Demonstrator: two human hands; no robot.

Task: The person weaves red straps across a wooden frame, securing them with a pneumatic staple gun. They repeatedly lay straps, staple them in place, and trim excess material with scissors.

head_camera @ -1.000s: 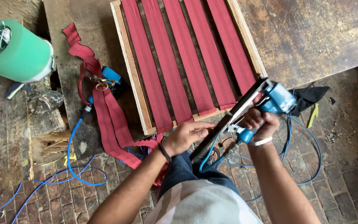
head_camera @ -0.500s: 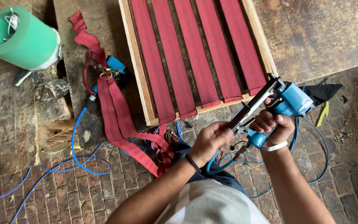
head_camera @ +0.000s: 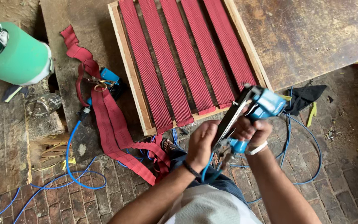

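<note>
Wooden frame (head_camera: 130,79) strung with red webbing straps (head_camera: 175,62), flat on the bench (head_camera: 311,37). Blue pneumatic staple gun (head_camera: 251,114) now lifted higher off the frame's near edge. Right hand (head_camera: 251,132) gripping its handle; left hand (head_camera: 201,143) closed on its magazine.

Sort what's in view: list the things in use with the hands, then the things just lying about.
In hand:
left hand on the magazine of the blue staple gun
right hand around its grip
blue air hose

Lying about:
wooden frame with red webbing
loose red strap
green roll
black cloth
</note>
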